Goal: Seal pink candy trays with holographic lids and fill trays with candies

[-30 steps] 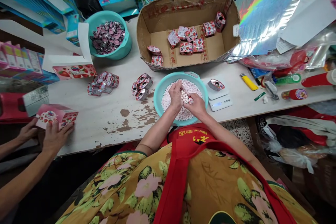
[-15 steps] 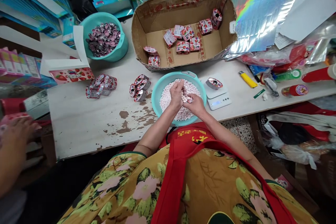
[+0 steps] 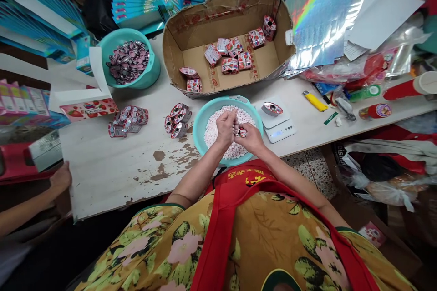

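Note:
My left hand [image 3: 225,128] is closed over the teal basin [image 3: 200,132], with some pale pink candies [image 3: 215,136] showing at its fingers. Right beside it, my right hand [image 3: 252,140] grips a small strawberry-print tin [image 3: 242,132], its opening turned up toward the left hand. Candies of the same kind fill the bottom of the basin under both hands. A similar open tin [image 3: 272,108] rests on the white digital scale [image 3: 280,132] at the right. Left of the basin stand several open tins [image 3: 177,119] in a cluster.
A cardboard box [image 3: 191,13] with several printed tins stands behind the basin. A teal tub [image 3: 155,70] of small lids, wrapped tins [image 3: 128,120] and a strawberry-print carton [image 3: 89,109] are at left. A yellow cutter [image 3: 314,101] lies right. A co-worker's hand [image 3: 61,177] touches the table's left edge.
The whole view has shifted slightly. The tin's opening in my right hand shows more clearly beside my left hand. The co-worker's hand has moved to the table edge.

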Available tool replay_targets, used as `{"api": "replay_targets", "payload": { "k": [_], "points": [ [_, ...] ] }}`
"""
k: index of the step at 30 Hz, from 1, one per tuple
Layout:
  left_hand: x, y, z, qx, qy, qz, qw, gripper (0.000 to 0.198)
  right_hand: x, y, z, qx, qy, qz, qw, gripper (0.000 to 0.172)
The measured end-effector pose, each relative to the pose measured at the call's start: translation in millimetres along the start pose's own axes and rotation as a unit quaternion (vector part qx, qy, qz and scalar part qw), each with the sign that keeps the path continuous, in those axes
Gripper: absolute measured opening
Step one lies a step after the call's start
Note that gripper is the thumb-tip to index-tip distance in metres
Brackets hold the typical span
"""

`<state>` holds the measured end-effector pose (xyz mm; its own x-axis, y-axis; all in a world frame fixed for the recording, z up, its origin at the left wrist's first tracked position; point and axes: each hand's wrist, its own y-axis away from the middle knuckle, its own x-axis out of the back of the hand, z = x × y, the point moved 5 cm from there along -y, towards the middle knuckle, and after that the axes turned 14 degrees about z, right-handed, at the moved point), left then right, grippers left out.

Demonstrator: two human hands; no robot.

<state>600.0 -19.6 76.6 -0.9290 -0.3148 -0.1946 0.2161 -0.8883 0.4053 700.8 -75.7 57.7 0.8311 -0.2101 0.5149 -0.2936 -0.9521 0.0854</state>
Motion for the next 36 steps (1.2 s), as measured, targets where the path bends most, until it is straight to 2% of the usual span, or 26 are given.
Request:
{"api": "replay_targets", "payload": {
  "k": [6, 9, 12, 15, 17, 19, 21, 23, 24, 26, 29, 31, 33, 36],
  "points": [
    [-8.7, 6, -6, -0.003, -0.034, -0.075, 0.997, 0.056, -3, 1, 7, -0.023, -0.018, 0.006, 1.0, 0.024],
    [-12.1, 12, 0, -0.021, -0.048, -0.099, 0.994, 0.058, -2, 3, 6, -0.029, -0.044, 0.011, 0.999, 0.024],
    [-5.4, 5, 14, 0.019, -0.017, -0.088, 0.996, 0.06, 0, 8, 5, -0.029, -0.104, 0.003, 0.994, 0.03],
    [17.5, -24, 22, 0.06, 0.05, -0.036, 0.996, 0.054, 4, 17, 6, -0.024, -0.173, -0.037, 0.984, 0.038],
    [38.4, -47, 9, 0.11, 0.033, 0.013, 0.993, 0.046, 9, 26, 11, -0.038, -0.205, -0.062, 0.976, 0.041],
    [57.0, -58, -19, 0.205, -0.055, 0.039, 0.976, 0.039, 17, 34, 18, -0.061, -0.222, -0.067, 0.971, 0.042],
    [67.8, -56, -46, 0.287, -0.141, 0.027, 0.947, 0.034, 28, 42, 27, -0.085, -0.231, -0.056, 0.968, 0.043],
    [66.5, -48, -60, 0.319, -0.174, 0.0, 0.932, 0.026, 43, 50, 36, -0.11, -0.239, -0.035, 0.964, 0.044],
    [60.5, -44, -62, 0.317, -0.172, -0.016, 0.932, 0.021, 51, 54, 42, -0.125, -0.243, -0.023, 0.962, 0.045],
    [36.8, -37, -58, 0.296, -0.17, -0.078, 0.937, 0.016, 68, 61, 54, -0.156, -0.253, 0.004, 0.955, 0.047],
    [-20.4, -34, -47, 0.209, -0.197, -0.205, 0.936, 0.019, 93, 71, 76, -0.2, -0.266, 0.057, 0.941, 0.051],
    [-61.8, -37, -46, 0.121, -0.253, -0.254, 0.926, 0.022, 107, 75, 92, -0.225, -0.268, 0.099, 0.932, 0.052],
    [-100.2, -42, -50, 0.008, -0.329, -0.276, 0.903, 0.021, 119, 78, 107, -0.245, -0.261, 0.138, 0.923, 0.052],
    [-142.7, -45, -64, -0.141, -0.461, -0.296, 0.825, 0.017, 135, 78, 123, -0.262, -0.247, 0.179, 0.915, 0.054]
  ]
}}
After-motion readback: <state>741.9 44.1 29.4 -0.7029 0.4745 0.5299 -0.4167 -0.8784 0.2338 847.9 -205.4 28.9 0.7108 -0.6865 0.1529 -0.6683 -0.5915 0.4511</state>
